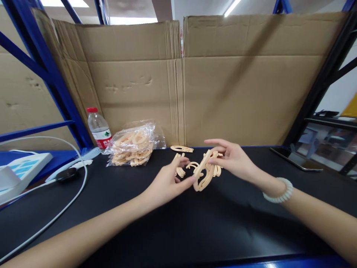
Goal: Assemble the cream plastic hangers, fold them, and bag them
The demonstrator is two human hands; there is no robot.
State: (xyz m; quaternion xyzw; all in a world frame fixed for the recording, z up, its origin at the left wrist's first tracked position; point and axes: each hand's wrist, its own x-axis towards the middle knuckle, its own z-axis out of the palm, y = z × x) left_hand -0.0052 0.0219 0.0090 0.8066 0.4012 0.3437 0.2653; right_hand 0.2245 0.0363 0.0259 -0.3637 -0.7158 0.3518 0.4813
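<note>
A beige plastic folding hanger is held up over the black table, tilted, with its arms folded close together. My right hand pinches its upper part between thumb and fingers, the index finger stretched out above. On the other side, my left hand has its thumb tip at the hanger's lower left edge, while its fingers are apart from the thumb and curve loosely. Behind the hands lie more beige hanger pieces, partly hidden, and a curved hook. Another folded hanger rests near the cardboard.
Clear plastic bags of beige hangers are stacked at back left, beside a red-capped water bottle. A white cable loops along the left. Cardboard walls the back. A dark tablet-like slab lies at far right.
</note>
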